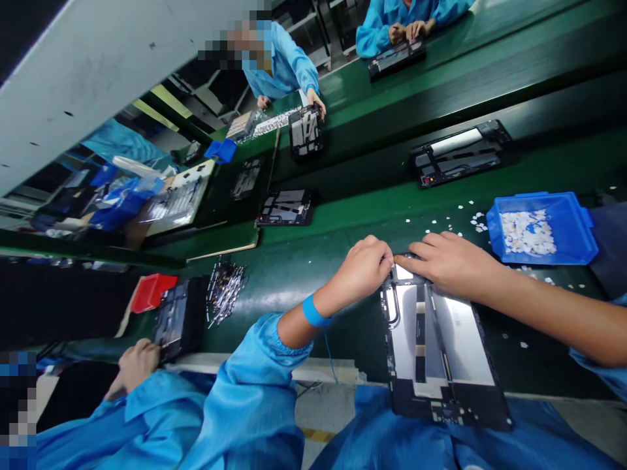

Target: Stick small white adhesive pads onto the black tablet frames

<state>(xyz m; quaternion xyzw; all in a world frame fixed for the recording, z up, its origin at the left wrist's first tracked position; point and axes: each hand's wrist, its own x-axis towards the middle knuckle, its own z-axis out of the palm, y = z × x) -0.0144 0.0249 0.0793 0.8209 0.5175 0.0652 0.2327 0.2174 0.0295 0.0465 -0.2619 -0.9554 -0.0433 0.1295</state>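
An opened tablet, with silver panels and black cables showing, lies at the near bench edge and overhangs it. My left hand is closed in a pinch at its top left corner; whatever is between the fingertips is too small or hidden to make out. Around that wrist runs a blue band with a thin cord. My right hand lies over the tablet's top edge, fingers stretched out and the index finger pointing at the left fingertips. Its thumb is hidden.
A blue tray of small white pieces stands at right, with loose white bits scattered nearby. Thin strips are piled at left, near a red tray. Co-workers handle tablets at left and across the bench; another tablet lies beyond.
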